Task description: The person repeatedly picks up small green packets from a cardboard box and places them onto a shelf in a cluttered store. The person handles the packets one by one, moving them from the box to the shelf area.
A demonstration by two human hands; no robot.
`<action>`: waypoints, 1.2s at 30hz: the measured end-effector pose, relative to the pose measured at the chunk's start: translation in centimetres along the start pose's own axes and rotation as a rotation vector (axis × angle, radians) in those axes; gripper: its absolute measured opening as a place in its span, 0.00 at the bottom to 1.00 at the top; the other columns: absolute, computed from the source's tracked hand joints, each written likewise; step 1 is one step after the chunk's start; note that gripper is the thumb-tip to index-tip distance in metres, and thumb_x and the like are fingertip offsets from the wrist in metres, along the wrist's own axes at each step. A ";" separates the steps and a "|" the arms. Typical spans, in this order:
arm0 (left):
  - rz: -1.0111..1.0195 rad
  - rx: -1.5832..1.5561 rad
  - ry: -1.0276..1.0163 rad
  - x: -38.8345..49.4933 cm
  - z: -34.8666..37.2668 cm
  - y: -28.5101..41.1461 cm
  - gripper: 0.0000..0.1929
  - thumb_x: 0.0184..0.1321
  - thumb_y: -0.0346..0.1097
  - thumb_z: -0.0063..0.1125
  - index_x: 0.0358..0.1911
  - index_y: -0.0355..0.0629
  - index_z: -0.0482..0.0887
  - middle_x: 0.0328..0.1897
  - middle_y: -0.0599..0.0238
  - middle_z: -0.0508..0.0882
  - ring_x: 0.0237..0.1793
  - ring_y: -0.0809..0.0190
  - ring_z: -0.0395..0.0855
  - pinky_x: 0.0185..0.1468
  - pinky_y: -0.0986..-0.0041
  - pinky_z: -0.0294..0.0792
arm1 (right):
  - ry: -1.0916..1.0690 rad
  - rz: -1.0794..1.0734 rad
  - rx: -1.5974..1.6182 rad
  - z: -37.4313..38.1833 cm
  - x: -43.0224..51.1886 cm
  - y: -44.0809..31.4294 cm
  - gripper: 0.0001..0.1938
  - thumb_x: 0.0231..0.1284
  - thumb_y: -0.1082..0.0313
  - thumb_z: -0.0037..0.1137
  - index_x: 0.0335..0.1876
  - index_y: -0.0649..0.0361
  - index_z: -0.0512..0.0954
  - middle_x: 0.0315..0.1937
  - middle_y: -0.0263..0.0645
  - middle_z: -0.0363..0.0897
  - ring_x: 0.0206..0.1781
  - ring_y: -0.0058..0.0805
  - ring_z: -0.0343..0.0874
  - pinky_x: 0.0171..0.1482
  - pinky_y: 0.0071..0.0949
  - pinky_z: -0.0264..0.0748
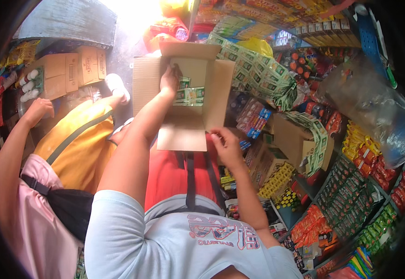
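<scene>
An open cardboard box (182, 132) rests over my lap with its flaps spread outward. Inside it lie green-and-white sachet strips (190, 97). My left hand (170, 79) reaches into the box along its left wall, just beside the strips; whether its fingers grip anything cannot be made out. Beyond the near right corner of the box hovers my right hand (227, 148), its fingers loosely bent and apart, with nothing visible in them.
A person in yellow shorts (75, 146) sits close on my left. Egg trays (30, 83) and cardboard cartons (58, 75) stand beyond. To my right are long sachet sheets (254, 69), another open carton (293, 136), a clear plastic bag (366, 101) and racks of packets (348, 191).
</scene>
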State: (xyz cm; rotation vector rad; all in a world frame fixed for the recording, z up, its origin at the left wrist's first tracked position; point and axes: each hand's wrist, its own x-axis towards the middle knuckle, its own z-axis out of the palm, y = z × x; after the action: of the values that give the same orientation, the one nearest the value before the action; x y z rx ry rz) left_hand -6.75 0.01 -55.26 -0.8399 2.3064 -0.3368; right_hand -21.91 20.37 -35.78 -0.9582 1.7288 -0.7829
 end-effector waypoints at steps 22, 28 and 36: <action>-0.299 -3.160 -0.466 -22.7 -15.8 -3.9 0.19 0.64 0.45 0.51 0.46 0.34 0.74 0.46 0.59 0.80 0.45 0.63 0.81 0.47 0.67 0.74 | -0.180 0.269 0.947 -1.1 -0.4 -9.2 0.27 0.54 0.80 0.50 0.63 0.59 0.64 0.51 0.39 0.74 0.49 0.27 0.77 0.46 0.28 0.79; -0.063 -3.259 0.024 -19.5 -17.8 -6.3 0.19 0.64 0.37 0.51 0.56 0.39 0.67 0.54 0.56 0.77 0.51 0.58 0.79 0.49 0.60 0.76 | -0.249 0.252 0.763 0.1 -6.1 -8.3 0.28 0.57 0.72 0.56 0.65 0.59 0.62 0.57 0.40 0.70 0.56 0.26 0.72 0.58 0.28 0.69; 0.324 -2.688 0.279 -22.1 -16.1 -5.9 0.12 0.63 0.23 0.45 0.49 0.33 0.73 0.46 0.61 0.81 0.45 0.68 0.78 0.50 0.74 0.71 | 0.199 0.025 0.141 -1.0 1.8 -7.9 0.30 0.59 0.58 0.58 0.64 0.63 0.61 0.54 0.46 0.72 0.55 0.33 0.72 0.58 0.33 0.66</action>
State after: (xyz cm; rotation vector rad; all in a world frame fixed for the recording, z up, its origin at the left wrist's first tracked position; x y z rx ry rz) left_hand -1.64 10.09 -29.67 -1.0605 1.5044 3.3045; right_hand -21.29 15.05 -29.60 -0.7828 1.8239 -0.9975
